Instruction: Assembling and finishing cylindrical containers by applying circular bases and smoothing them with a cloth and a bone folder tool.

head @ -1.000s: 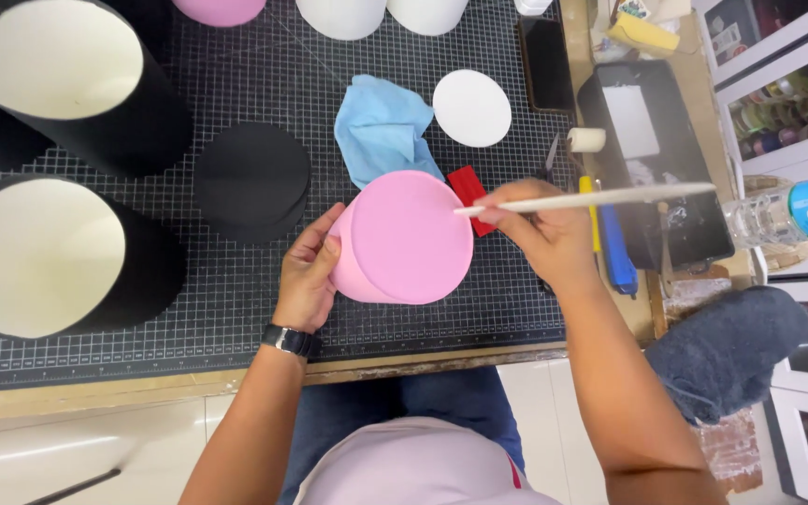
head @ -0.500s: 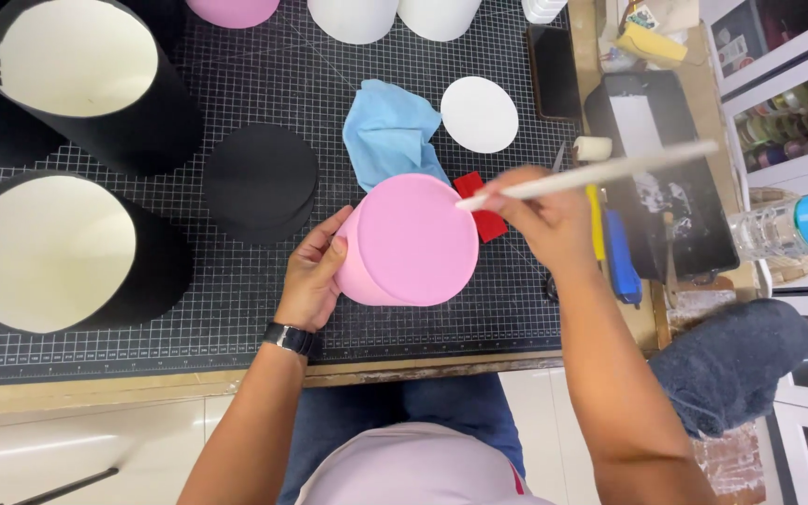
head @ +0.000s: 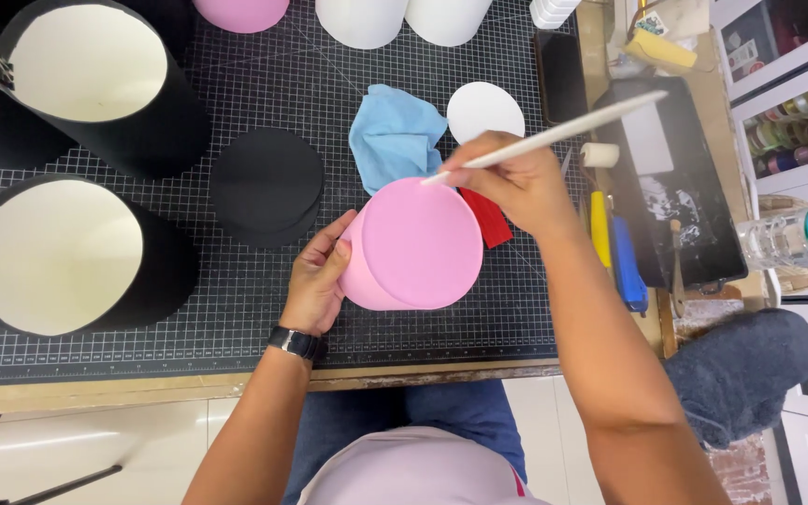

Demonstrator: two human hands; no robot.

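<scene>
Pink box (head: 415,245) sits tipped near the front edge of the table (head: 236,379), on the grid mat. Left hand (head: 318,281) wraps its fingers around the box's side. Right hand (head: 514,182) pinches a white stick (head: 554,136); its tip touches the box's top rim. Behind lie a blue cloth (head: 393,134) and a black disc (head: 266,182).
</scene>
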